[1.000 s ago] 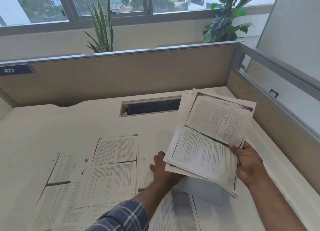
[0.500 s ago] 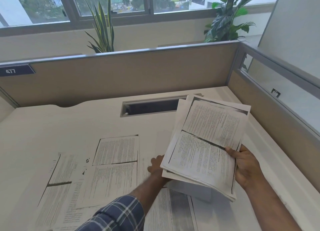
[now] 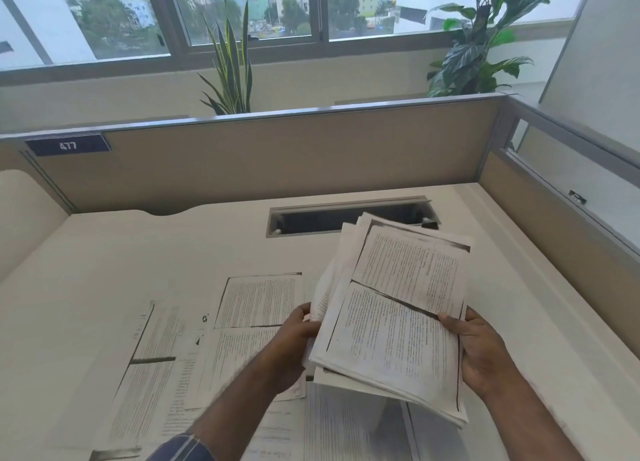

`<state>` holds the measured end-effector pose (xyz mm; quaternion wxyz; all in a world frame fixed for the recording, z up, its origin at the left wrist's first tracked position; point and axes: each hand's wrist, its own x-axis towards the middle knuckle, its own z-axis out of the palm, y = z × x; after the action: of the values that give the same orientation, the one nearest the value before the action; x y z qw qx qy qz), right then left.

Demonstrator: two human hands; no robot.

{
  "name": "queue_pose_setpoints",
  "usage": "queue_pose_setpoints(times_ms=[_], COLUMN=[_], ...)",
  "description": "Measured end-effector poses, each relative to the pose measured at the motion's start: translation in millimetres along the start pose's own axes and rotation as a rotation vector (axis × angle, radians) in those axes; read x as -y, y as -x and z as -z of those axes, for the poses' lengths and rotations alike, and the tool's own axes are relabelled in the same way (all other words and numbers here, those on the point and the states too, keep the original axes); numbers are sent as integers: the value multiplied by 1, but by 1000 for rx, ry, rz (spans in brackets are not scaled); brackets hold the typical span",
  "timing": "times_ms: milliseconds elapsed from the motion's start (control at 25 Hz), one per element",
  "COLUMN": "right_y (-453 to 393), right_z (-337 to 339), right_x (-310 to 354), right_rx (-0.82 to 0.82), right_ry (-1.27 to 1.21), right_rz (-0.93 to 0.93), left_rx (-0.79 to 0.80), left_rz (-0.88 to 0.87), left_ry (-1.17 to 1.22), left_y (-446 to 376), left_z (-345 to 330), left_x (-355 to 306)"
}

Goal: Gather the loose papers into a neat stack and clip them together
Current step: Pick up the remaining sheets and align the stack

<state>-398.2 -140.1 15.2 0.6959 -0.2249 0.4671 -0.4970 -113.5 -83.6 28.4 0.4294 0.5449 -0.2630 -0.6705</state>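
Observation:
A thick, uneven stack of photocopied papers (image 3: pixel 398 315) is held above the white desk (image 3: pixel 104 253). My right hand (image 3: pixel 481 353) grips its right edge with the thumb on top. My left hand (image 3: pixel 294 343) grips the stack's left edge, where a curled sheet is pinched against it. Several loose printed sheets (image 3: pixel 249 322) lie flat on the desk to the left and below the stack, overlapping one another. No clip is visible.
A cable slot (image 3: pixel 346 218) opens in the desk behind the stack. Beige cubicle partitions (image 3: pixel 277 156) close off the back and the right side. Two potted plants stand beyond the partition by the window.
My left hand has come up from the desk and taken hold of the stack's left edge, bringing a sheet with it. The stack has lowered and swung a little towards me.

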Motion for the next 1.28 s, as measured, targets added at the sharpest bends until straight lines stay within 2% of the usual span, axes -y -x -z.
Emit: queue_pose_setpoints(times_ms=[120, 240, 440, 520, 600, 800, 1000, 1160, 1280], right_y=[-4, -4, 0, -1, 0, 10, 22, 41, 54], right_z=[-22, -41, -57, -60, -65, -70, -75, -106, -130], right_x=[-27, -50, -77, -80, -79, -67, -37, -20, -15], right_rx=[21, 52, 42, 44, 48, 118, 455, 435, 437], right_ry=[84, 231, 554, 606, 631, 532, 232, 382, 464], right_rz=[-82, -78, 4, 25, 52, 65, 24, 106, 230], left_rx=[77, 30, -45, -68, -78, -199, -54, 37, -71], left_rz=[31, 59, 181, 208, 202, 5, -158, -274, -427], left_ry=[125, 153, -373, -461, -442, -336, -275, -294, -251], left_y=[12, 18, 25, 27, 28, 39, 64, 81, 94], left_z=[17, 36, 54, 53, 48, 39, 59, 72, 74], left_x=[-10, -17, -16, -13, -9, -12, -27, -36, -45])
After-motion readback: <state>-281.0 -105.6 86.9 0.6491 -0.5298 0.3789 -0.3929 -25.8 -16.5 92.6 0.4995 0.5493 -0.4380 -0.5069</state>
